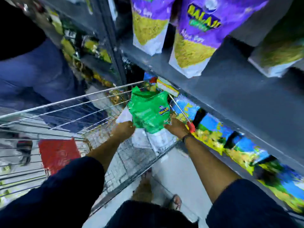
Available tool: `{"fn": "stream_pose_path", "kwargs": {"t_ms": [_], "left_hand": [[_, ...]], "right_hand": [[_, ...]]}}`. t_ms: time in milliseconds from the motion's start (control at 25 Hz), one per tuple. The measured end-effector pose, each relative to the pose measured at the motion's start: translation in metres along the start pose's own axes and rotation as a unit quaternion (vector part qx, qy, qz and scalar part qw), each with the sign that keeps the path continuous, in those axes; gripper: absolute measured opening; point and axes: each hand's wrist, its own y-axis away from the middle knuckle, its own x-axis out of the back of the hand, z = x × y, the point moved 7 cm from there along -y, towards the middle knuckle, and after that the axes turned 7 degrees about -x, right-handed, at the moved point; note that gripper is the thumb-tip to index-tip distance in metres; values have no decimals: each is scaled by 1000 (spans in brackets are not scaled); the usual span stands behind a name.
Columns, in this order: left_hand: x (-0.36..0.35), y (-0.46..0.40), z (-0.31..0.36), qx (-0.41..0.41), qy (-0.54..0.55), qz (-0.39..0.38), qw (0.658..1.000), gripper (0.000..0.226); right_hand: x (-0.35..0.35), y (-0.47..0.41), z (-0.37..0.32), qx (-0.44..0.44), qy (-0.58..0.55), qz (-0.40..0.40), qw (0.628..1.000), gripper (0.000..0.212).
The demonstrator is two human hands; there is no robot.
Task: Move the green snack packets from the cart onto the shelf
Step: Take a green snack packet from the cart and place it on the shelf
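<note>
The left hand [125, 129] and right hand [175, 125] are each closed on a lower corner of the green snack packet [148, 109], held at frame centre above the cart [65, 102]. It looks light, soft and slippery; gripping the crimped edges should avoid crushing it. The shelf [213, 83] lies upper right.

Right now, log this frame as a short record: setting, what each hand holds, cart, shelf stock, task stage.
setting: shop aisle, seen from the head camera, image blurred
left hand: grip on the lower left edge of the green packets
right hand: grip on their lower right edge
green packets: a bunch, lifted above the cart
cart: wire, with white packs inside
shelf: purple packets stand on it
task stage: packets lifted, not yet on the shelf
</note>
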Motion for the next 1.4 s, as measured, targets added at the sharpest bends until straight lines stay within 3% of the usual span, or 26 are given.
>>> {"fn": "stream_pose_path", "kwargs": {"t_ms": [80, 160, 200, 240, 280, 320, 440, 640, 720, 800, 880, 1040, 1120, 1240, 1320, 1400], "left_hand": [[-35, 2, 1, 56, 143, -139, 978, 71], [-59, -3, 18, 89, 355, -135, 921, 102], [-69, -10, 24, 101, 425, -103, 893, 105], [-76, -14, 31, 126, 491, -75, 859, 89], [-80, -22, 34, 138, 513, -28, 847, 66], [-85, -26, 32, 165, 520, 26, 837, 53], [-77, -17, 17, 194, 392, 137, 889, 48], [4, 24, 36, 58, 394, 180, 899, 39], [51, 44, 60, 10, 372, 194, 908, 40], [92, 63, 105, -58, 349, 210, 912, 40], [119, 72, 157, -126, 352, 205, 904, 42], [151, 64, 280, -280, 335, 212, 874, 41], [145, 40, 339, -335, 337, 172, 863, 42], [112, -3, 391, -351, 371, 115, 852, 41], [93, -21, 400, -329, 403, 104, 848, 39], [82, -34, 400, -294, 424, 99, 851, 40]], "right_hand": [[-11, -20, 3, -19, -44, -44, 998, 41], [-22, -42, 7, -31, -127, -67, 989, 45], [-30, -49, 9, -38, -164, -78, 983, 47], [-37, -51, 9, -45, -183, -86, 978, 49], [-42, -53, 11, -45, -194, -86, 976, 50], [-43, -54, 15, -47, -206, -76, 974, 51], [-41, -49, 21, -45, -217, -63, 973, 54], [6, 0, 7, 53, -212, -52, 974, 76], [24, 24, 3, 93, -200, -74, 973, 69], [67, 54, 0, 148, -235, -32, 960, 39], [121, 79, 3, 200, -262, 49, 943, 25], [236, 111, 45, 226, -305, 194, 905, 24], [280, 115, 74, 208, -309, 249, 894, 25], [314, 98, 111, 147, -277, 304, 900, 37], [317, 88, 121, 110, -288, 290, 906, 47], [308, 89, 123, 91, -337, 306, 886, 66]]}}
